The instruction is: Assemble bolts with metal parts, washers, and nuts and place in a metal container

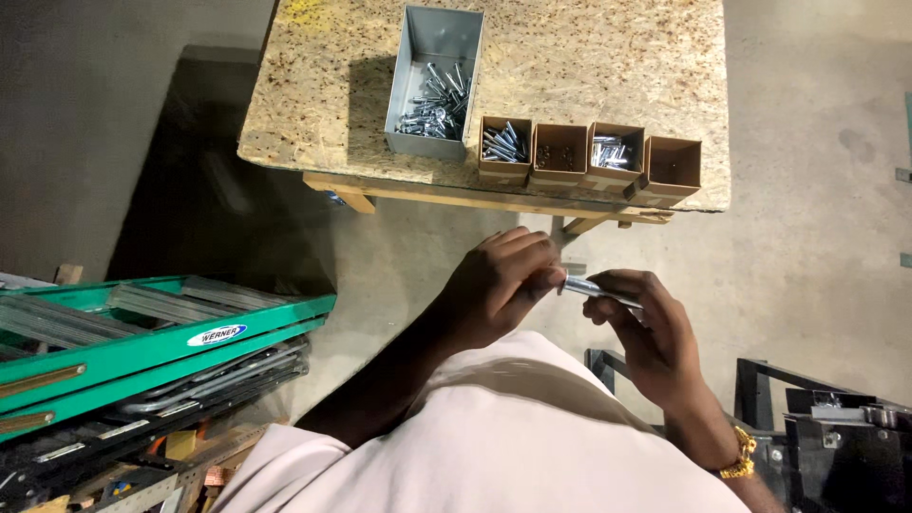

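Both of my hands meet in front of my chest on one silver bolt (591,288). My left hand (499,285) pinches the bolt's left end with fingers curled. My right hand (646,332) grips the bolt's shank from the right. Ahead, on a chipboard table (608,57), stands a grey metal bin (432,81) holding several silver bolts. Right of it is a row of small cardboard boxes: one with bolts (504,149), one with dark small parts (559,155), one with silver parts (613,157), and one that looks empty (670,171).
A green ladder (142,332) lies at the left over stacked metal rails and tools. Dark metal equipment (826,427) stands at the lower right. Concrete floor (807,247) lies between me and the table's front edge.
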